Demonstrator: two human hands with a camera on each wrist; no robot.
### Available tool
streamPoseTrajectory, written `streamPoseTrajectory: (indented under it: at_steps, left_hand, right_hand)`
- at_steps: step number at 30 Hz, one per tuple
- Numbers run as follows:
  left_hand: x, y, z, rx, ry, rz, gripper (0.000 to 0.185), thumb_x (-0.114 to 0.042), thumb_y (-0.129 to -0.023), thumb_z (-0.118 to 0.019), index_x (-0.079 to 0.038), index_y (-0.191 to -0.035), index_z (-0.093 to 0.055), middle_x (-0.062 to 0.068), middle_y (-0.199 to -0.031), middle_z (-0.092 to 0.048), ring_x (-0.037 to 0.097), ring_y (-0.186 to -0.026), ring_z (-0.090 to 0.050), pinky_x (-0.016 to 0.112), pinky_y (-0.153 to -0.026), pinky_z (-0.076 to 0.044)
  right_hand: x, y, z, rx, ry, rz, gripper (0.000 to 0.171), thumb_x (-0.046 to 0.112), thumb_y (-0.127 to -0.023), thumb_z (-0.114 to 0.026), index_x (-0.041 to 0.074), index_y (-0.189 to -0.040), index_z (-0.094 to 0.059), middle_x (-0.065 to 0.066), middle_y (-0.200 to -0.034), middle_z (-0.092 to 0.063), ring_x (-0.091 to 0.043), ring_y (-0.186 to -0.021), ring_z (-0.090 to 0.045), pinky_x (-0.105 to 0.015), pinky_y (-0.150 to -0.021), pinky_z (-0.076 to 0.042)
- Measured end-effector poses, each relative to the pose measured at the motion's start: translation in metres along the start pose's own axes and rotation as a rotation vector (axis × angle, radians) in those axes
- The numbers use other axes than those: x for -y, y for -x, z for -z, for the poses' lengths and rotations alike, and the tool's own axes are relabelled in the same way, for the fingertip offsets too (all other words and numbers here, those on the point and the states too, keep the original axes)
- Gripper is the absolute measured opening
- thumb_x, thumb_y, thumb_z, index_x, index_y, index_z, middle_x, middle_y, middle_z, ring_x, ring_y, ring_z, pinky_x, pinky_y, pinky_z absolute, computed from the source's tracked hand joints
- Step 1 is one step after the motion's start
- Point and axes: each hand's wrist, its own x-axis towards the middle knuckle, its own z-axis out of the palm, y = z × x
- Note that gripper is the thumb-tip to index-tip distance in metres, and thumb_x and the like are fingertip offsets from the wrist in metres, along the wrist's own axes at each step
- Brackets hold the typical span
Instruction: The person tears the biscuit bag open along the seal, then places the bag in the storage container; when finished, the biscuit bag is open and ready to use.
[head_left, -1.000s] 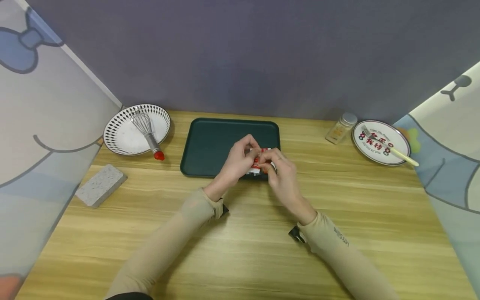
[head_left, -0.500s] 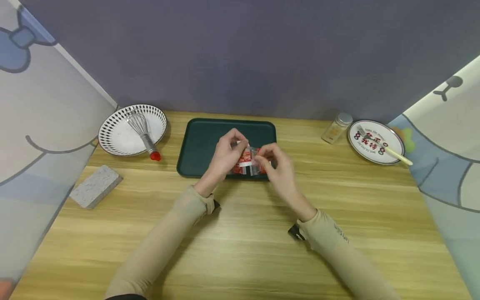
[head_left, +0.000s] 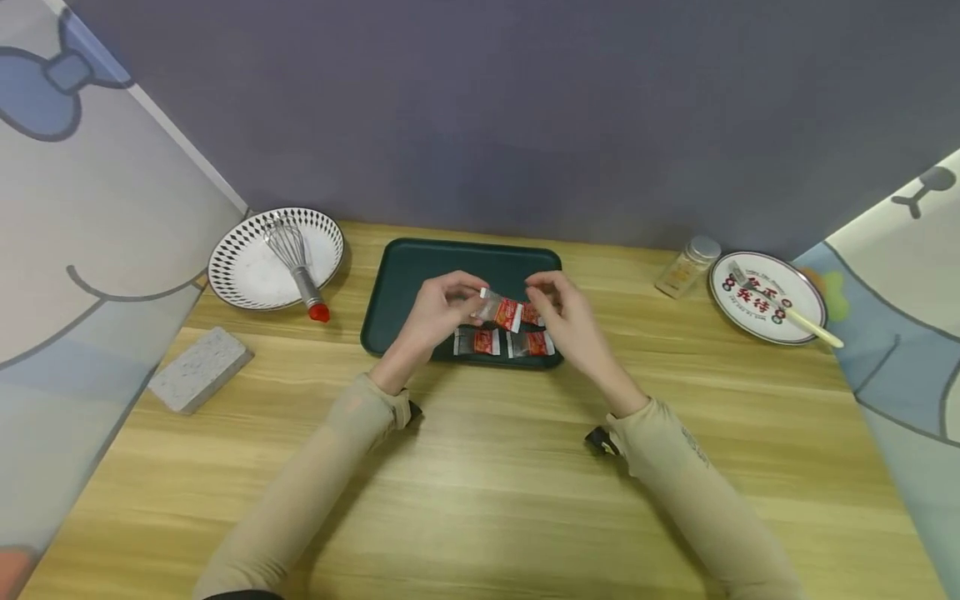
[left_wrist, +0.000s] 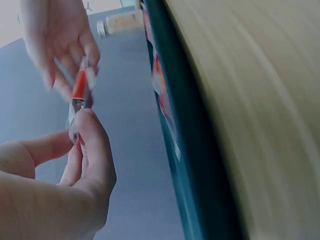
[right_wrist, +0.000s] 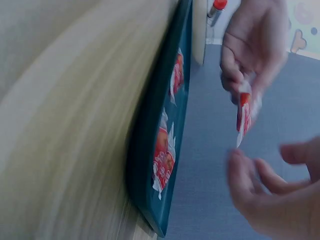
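My left hand [head_left: 435,312] pinches one end of a small wrapped packet [head_left: 501,310], part clear and part red with printing, and holds it up over the dark green tray [head_left: 405,271]. In the left wrist view the packet [left_wrist: 80,87] appears nearly edge-on between thumb and fingers. My right hand [head_left: 573,321] is just to its right, thumb and fingers apart with nothing between them; the right wrist view has its fingertips [right_wrist: 237,155] close to the packet's free end. Similar packets lie along the tray's near side, one at left [head_left: 477,342] and one at right [head_left: 530,344], with another partly hidden behind.
To the left are a patterned plate [head_left: 251,271] bearing a whisk [head_left: 300,271] with a red end, and a grey block [head_left: 201,371]. A spice jar [head_left: 687,267] stands at the back right beside a printed plate [head_left: 783,329] carrying a yellow-handled brush-like tool [head_left: 810,327]. A wall closes the back.
Both hands were fingering the packet close together; they have since drawn apart. The right hand has let go, while the left keeps the packet. More packets on the tray have come into sight.
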Motion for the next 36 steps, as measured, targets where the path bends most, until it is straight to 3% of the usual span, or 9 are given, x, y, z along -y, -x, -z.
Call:
streamPoseTrajectory:
  at_steps: [5, 8, 14, 19, 31, 36]
  left_hand:
    - [0.002, -0.004, 0.014, -0.045, 0.093, 0.073, 0.016, 0.004, -0.107, -0.062, 0.010, -0.121, -0.067, 0.020, -0.114, -0.062, 0.030, -0.093, -0.071, 0.042, -0.089, -0.064]
    - [0.003, -0.004, 0.019, -0.055, 0.094, 0.097, 0.016, 0.005, -0.106, -0.063, 0.010, -0.121, -0.067, 0.021, -0.115, -0.063, 0.029, -0.094, -0.072, 0.038, -0.088, -0.064]
    - [0.009, -0.007, 0.029, -0.069, 0.000, 0.097, 0.023, 0.006, -0.107, -0.060, 0.012, -0.128, -0.066, 0.029, -0.121, -0.069, 0.036, -0.109, -0.071, 0.038, -0.094, -0.062]
    - [0.014, -0.006, 0.034, -0.022, -0.085, 0.170, 0.029, 0.003, -0.109, -0.058, 0.011, -0.136, -0.064, 0.028, -0.132, -0.067, 0.038, -0.122, -0.067, 0.035, -0.099, -0.059]
    - [0.012, -0.002, 0.034, 0.067, -0.138, 0.215, 0.038, -0.006, -0.110, -0.061, 0.010, -0.145, -0.059, 0.026, -0.148, -0.056, 0.040, -0.129, -0.065, 0.040, -0.106, -0.055]
    - [0.012, -0.001, 0.034, 0.097, -0.236, 0.213, 0.043, -0.014, -0.111, -0.062, 0.003, -0.150, -0.058, 0.022, -0.152, -0.055, 0.038, -0.133, -0.062, 0.050, -0.110, -0.051]
  right_hand:
    - [0.003, -0.002, -0.001, 0.176, -0.003, -0.091, 0.040, 0.009, -0.115, -0.050, -0.010, -0.150, -0.051, -0.028, -0.136, -0.063, -0.041, -0.117, -0.068, -0.051, -0.095, -0.058]
    - [0.005, -0.005, -0.006, 0.223, -0.035, -0.105, 0.042, 0.008, -0.115, -0.049, -0.011, -0.153, -0.048, -0.029, -0.142, -0.061, -0.041, -0.119, -0.068, -0.052, -0.100, -0.057]
    - [0.001, -0.016, -0.013, 0.275, -0.099, -0.126, 0.044, 0.007, -0.115, -0.049, -0.013, -0.154, -0.045, -0.031, -0.147, -0.056, -0.043, -0.128, -0.064, -0.047, -0.107, -0.054]
    - [-0.004, -0.021, -0.019, 0.331, -0.048, -0.186, 0.050, 0.018, -0.116, -0.050, -0.007, -0.159, -0.042, -0.026, -0.155, -0.052, -0.040, -0.133, -0.062, -0.050, -0.111, -0.050]
    - [-0.006, -0.021, -0.024, 0.331, 0.123, -0.180, 0.053, 0.024, -0.116, -0.052, -0.003, -0.160, -0.042, -0.022, -0.157, -0.052, -0.037, -0.130, -0.064, -0.053, -0.098, -0.056]
    - [-0.007, -0.021, -0.024, 0.340, 0.193, -0.134, 0.050, 0.022, -0.116, -0.052, -0.005, -0.157, -0.045, -0.024, -0.141, -0.064, -0.034, -0.116, -0.071, -0.049, -0.087, -0.058]
